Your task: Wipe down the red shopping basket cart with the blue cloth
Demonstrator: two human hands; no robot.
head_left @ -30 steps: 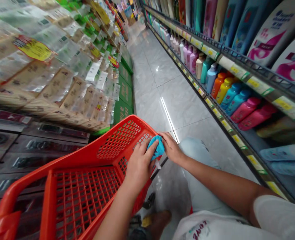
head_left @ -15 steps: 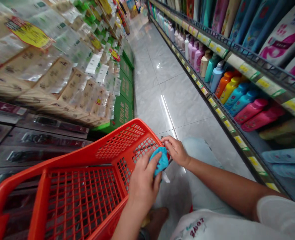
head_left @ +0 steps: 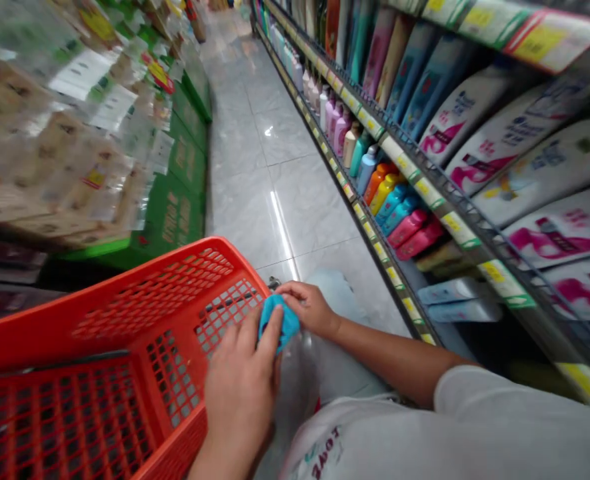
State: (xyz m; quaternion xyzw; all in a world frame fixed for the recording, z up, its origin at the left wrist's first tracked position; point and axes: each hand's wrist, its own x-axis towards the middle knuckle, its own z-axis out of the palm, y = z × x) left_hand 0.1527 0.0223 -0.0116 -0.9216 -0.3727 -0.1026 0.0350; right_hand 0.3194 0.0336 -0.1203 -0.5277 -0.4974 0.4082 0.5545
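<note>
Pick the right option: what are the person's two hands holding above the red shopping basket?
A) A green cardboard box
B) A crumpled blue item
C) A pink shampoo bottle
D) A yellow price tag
B: the left hand and right hand close on the crumpled blue item beside the rim of the red shopping basket.

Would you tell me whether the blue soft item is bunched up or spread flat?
Bunched up: the blue soft item sits wadded between the left hand and the right hand.

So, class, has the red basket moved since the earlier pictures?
No clear move: the red basket and the orange bottle both sit further left in view, about the same gap apart.
</note>
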